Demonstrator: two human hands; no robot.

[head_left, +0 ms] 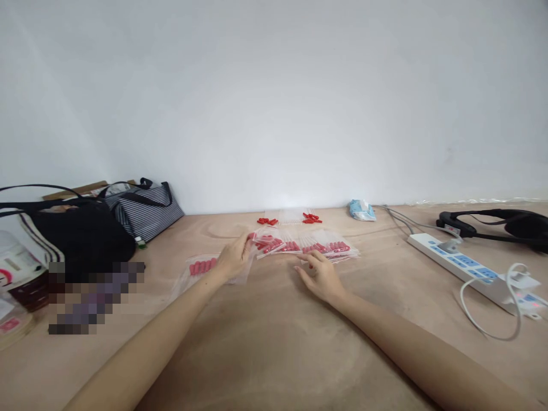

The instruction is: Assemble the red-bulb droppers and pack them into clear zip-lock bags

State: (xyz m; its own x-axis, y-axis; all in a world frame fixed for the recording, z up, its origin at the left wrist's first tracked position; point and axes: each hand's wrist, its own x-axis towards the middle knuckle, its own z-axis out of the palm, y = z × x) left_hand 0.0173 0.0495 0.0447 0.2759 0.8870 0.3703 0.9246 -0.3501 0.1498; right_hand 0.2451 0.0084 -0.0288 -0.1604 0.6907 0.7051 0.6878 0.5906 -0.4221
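Several clear plastic bags with red capsule-like pieces (338,247) lie overlapped in a row at the middle of the table. My left hand (234,257) pinches the edge of a clear bag (270,245) at the row's left end. Left of that hand, another clear bag holds red pieces (202,266) and lies flat, partly under the hand. My right hand (320,275) rests at the front edge of the row with its fingers apart, holding nothing visible. Two small groups of loose red pieces (268,221) (312,218) lie behind the row, beside clear plastic (291,215).
On the left are a black bag (81,240), a striped bag (148,214) and a lidded container (17,262). A blue-white packet (362,210) lies near the wall. On the right are a white power strip (462,265) with cables and a black headset (520,228).
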